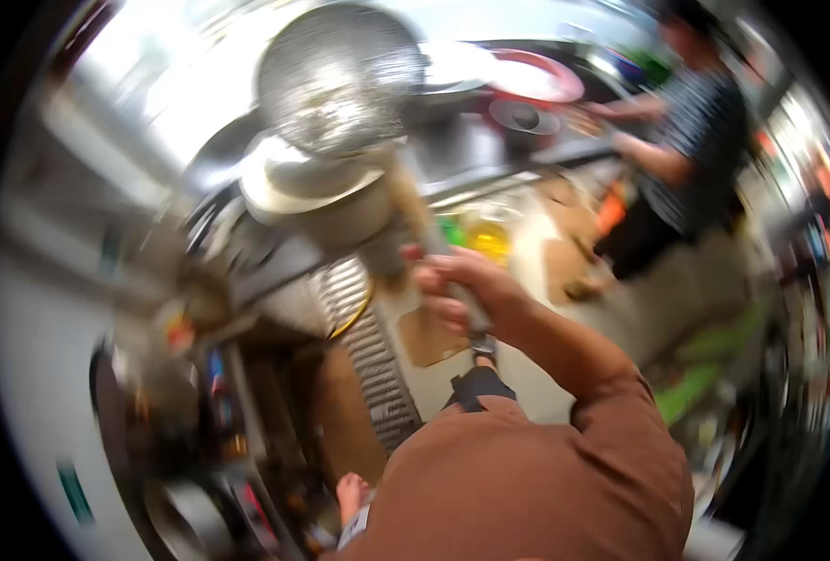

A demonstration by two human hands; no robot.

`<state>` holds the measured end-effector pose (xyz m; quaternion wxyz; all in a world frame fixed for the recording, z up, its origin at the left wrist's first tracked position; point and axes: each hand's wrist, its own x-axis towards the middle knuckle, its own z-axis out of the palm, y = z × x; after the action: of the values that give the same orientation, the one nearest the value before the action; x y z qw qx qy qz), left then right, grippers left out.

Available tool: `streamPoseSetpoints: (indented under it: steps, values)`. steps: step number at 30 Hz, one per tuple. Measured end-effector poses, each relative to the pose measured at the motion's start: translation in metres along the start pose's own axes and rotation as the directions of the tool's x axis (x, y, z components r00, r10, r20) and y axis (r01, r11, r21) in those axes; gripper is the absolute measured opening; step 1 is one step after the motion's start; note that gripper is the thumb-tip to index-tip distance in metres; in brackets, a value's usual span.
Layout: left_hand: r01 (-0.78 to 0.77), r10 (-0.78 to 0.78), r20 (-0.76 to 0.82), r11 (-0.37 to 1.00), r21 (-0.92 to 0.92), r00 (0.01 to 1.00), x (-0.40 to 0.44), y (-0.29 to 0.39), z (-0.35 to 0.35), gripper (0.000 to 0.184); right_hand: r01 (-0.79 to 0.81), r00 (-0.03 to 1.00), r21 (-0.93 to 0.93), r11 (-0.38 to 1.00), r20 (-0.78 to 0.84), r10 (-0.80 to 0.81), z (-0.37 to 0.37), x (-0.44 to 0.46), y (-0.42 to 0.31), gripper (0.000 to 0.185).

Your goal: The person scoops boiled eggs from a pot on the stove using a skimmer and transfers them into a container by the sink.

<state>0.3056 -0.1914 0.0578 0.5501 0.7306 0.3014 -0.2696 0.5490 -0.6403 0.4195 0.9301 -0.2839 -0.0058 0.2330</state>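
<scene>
My right hand is closed around the long handle of a large round strainer. The strainer's grey, mesh-like bowl is raised in front of me; a bright patch low in it could be glare or contents. Behind and below the bowl stands a wide, light-coloured metal pot, partly covered by it. Low beside my brown shirt, a small blurred patch of skin looks like my left hand; its fingers are too unclear to read.
At the right another person works at a counter with pans. A red-rimmed basin sits further back. Yellow liquid in a clear container stands beyond my hand. A slatted floor grate runs along the left, beside cardboard on the floor.
</scene>
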Motion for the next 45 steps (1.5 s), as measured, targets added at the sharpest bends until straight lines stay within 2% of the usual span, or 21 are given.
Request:
streamPoseSetpoints:
  steps: [1,3,9,11,13,17,19,20,21,22,23,24,26,27,29,32,38,39,41,43,45]
  values:
    - [0.101,-0.150,-0.130,0.941,-0.324,0.980,-0.004,-0.052,-0.013,0.009,-0.073,0.997,-0.034,0.997,0.023,0.074,0.020,0.004,0.026,0.037]
    - [0.077,-0.283,-0.380,0.877,-0.473,0.881,-0.053,-0.103,-0.022,0.012,-0.206,0.975,-0.105,0.973,0.060,0.213,0.058,0.020,0.075,0.047]
    - [0.254,-0.572,-0.622,0.811,-0.527,0.534,-0.136,-0.247,-0.018,0.020,-0.519,0.735,-0.306,0.798,0.317,0.599,0.148,0.111,0.189,0.048]
    - [0.200,-0.706,-0.539,0.674,-0.712,0.460,-0.166,-0.216,0.006,0.018,-0.575,0.622,-0.421,0.702,0.333,0.709,0.179,0.142,0.221,0.043]
    - [-0.107,-0.826,-0.377,0.367,-0.924,0.418,-0.174,-0.223,0.035,0.019,-0.585,0.537,-0.519,0.623,0.328,0.777,0.213,0.167,0.265,0.042]
    - [-0.007,-0.861,-0.289,0.315,-0.949,0.418,-0.173,-0.223,0.122,0.015,-0.480,0.431,-0.722,0.499,0.301,0.851,0.261,0.215,0.355,0.038]
    - [0.157,-0.783,-0.237,0.390,-0.907,0.575,-0.165,-0.229,0.161,0.017,-0.403,0.438,-0.811,0.425,0.237,0.867,0.283,0.241,0.397,0.034]
    - [0.265,-0.555,-0.500,0.801,-0.537,0.664,-0.162,-0.236,0.184,0.017,-0.328,0.408,-0.852,0.409,0.263,0.874,0.293,0.254,0.416,0.031]
    - [0.289,-0.235,-0.577,0.957,0.002,0.782,-0.162,-0.233,0.200,0.018,-0.215,0.393,-0.906,0.364,0.261,0.882,0.300,0.268,0.434,0.027]
    - [0.300,-0.254,-0.580,0.954,-0.018,0.774,-0.163,-0.215,0.198,0.018,-0.102,0.389,-0.927,0.360,0.296,0.872,0.305,0.280,0.454,0.026]
    - [0.112,-0.537,-0.478,0.737,-0.666,0.695,-0.160,-0.194,0.197,0.017,0.013,0.383,-0.935,0.355,0.333,0.862,0.311,0.292,0.472,0.026]
    - [-0.149,-0.694,-0.213,0.153,-0.977,0.688,-0.157,-0.173,0.195,0.018,0.010,0.365,-0.938,0.347,0.326,0.872,0.319,0.303,0.485,0.026]
    - [-0.216,-0.766,-0.202,0.084,-0.973,0.610,-0.146,-0.147,0.183,0.021,0.309,0.387,-0.921,0.237,0.349,0.854,0.333,0.318,0.512,0.032]
    - [-0.281,-0.823,-0.189,0.038,-0.959,0.536,-0.140,-0.138,0.176,0.025,0.307,0.375,-0.923,0.230,0.339,0.863,0.330,0.328,0.531,0.032]
    - [-0.256,-0.865,-0.144,0.018,-0.966,0.481,-0.134,-0.116,0.151,0.034,0.757,0.264,-0.561,0.335,0.732,0.629,0.319,0.347,0.571,0.041]
    - [-0.300,-0.911,-0.164,0.046,-0.953,0.379,-0.142,-0.083,0.111,0.037,0.825,0.275,-0.534,0.185,0.665,0.694,0.324,0.350,0.599,0.046]
    - [-0.198,-0.872,-0.111,0.016,-0.980,0.477,-0.121,-0.138,0.087,0.034,0.931,0.224,-0.360,0.057,0.689,0.689,0.339,0.343,0.644,0.049]
    - [-0.181,-0.800,-0.166,0.073,-0.981,0.577,-0.115,-0.170,0.090,0.028,0.948,0.210,-0.316,0.027,0.690,0.693,0.341,0.342,0.649,0.049]
    - [-0.191,-0.832,-0.132,0.032,-0.981,0.540,-0.118,-0.190,0.058,0.020,0.952,0.225,-0.307,-0.018,0.658,0.719,0.348,0.337,0.659,0.050]
    - [-0.275,-0.819,-0.271,0.145,-0.951,0.505,-0.131,-0.208,0.025,0.017,0.953,0.237,-0.299,-0.051,0.629,0.740,0.354,0.332,0.670,0.051]
    - [-0.392,-0.850,-0.207,0.000,-0.920,0.484,-0.141,-0.226,-0.006,0.016,0.952,0.234,-0.302,-0.047,0.621,0.748,0.357,0.330,0.677,0.051]
